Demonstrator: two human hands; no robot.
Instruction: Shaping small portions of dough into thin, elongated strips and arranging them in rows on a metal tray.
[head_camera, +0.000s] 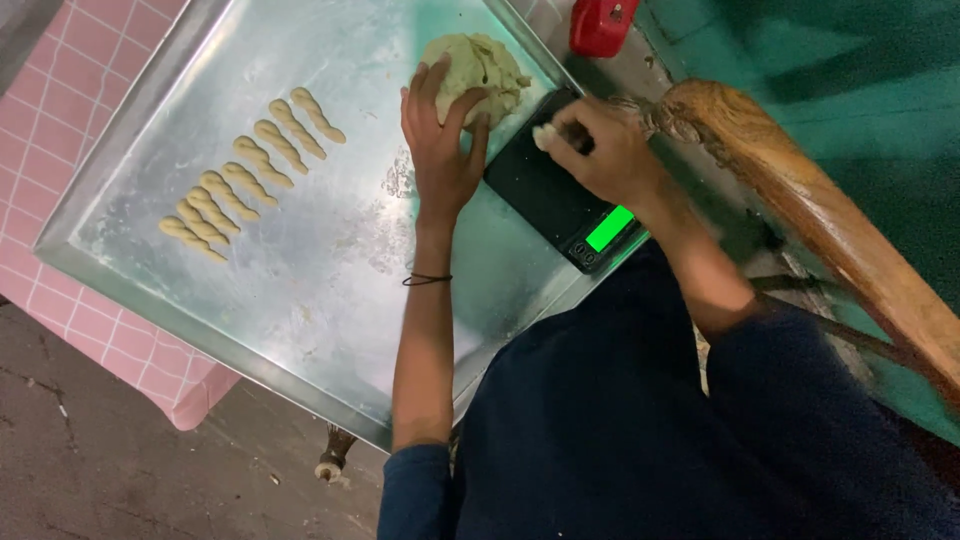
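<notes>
So starting at the far left there's a pink cloth with a white grid pattern (60, 120) covering the surface, and sitting on it is a big shiny rectangular metal tray (330, 290) with a raised rim. On the left part of the tray there's a neat diagonal row of pale twisted dough sticks (250, 170), laid side by side and not quite touching, which looks like a way to keep them from sticking together.

Moving toward the middle, the left hand (440, 150) lies flat with fingers spread over the near side of a pale lumpy ball of dough (480, 65) at the tray's top edge. It's pressing on the lump more than gripping it, I'd guess to hold it steady. There's a thin dark band round that wrist.

Just right of it a flat black digital kitchen scale (545, 190) with a bright green lit display lies on the tray's right edge, close beside the ball, handy for portioning. The right hand (600, 150) hovers over the scale's plate, fingers curled in a pinch around a small pale piece of dough (545, 135), touching or nearly touching the plate, can't tell which.

Further right there's a red object (600, 25) at the top, cut off, and a worn brown wooden armrest (800, 210) running diagonally over green flooring
</notes>
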